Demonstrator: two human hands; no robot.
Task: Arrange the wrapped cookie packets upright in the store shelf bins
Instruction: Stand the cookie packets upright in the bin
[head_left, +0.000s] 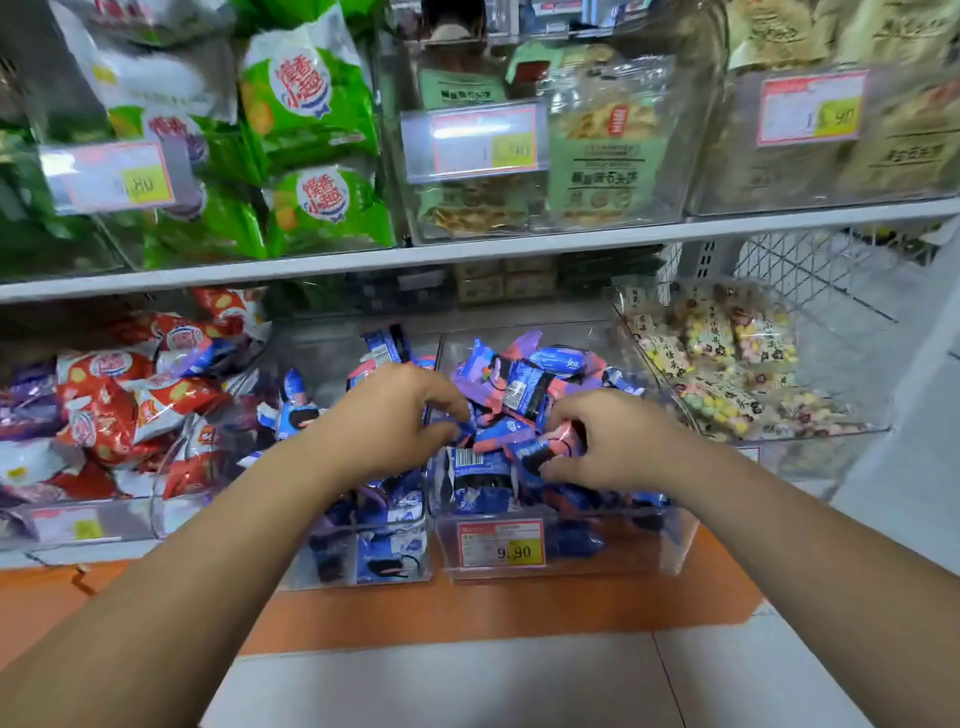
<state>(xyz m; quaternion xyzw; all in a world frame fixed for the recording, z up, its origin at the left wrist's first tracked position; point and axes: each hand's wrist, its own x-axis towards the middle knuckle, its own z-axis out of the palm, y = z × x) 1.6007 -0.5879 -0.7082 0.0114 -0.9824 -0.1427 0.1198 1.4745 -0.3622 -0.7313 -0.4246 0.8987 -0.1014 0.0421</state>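
While looking down over the orange ledge (467, 613), counts four clear bins in a row below the upper shelf (519, 243) and three more above it. Two hands, both over the middle pair. Left hand (384, 415) above the wall shared by the left middle bin (395, 566) and the right middle bin (623, 551), fingers curled, thumb and fingertips pinching one blue-and-pink packet (467, 423). Right hand (618, 441) just inside the front rim of the right middle bin, fingers curled round one pink packet (563, 434). Cookie packets (519, 387) heaped in that bin, tilted and overlapping, too jumbled to count. Blue packets (389, 551) in the left middle bin, a few standing against its front wall. One price tag (501, 543) on the right middle bin's front. Open room at the back of both middle bins. Far-left bin (104, 519) packed with red and purple bags (104, 415) up to its rim. Far-right bin (831, 434) with pastel sweets (717, 405), apart from either hand.
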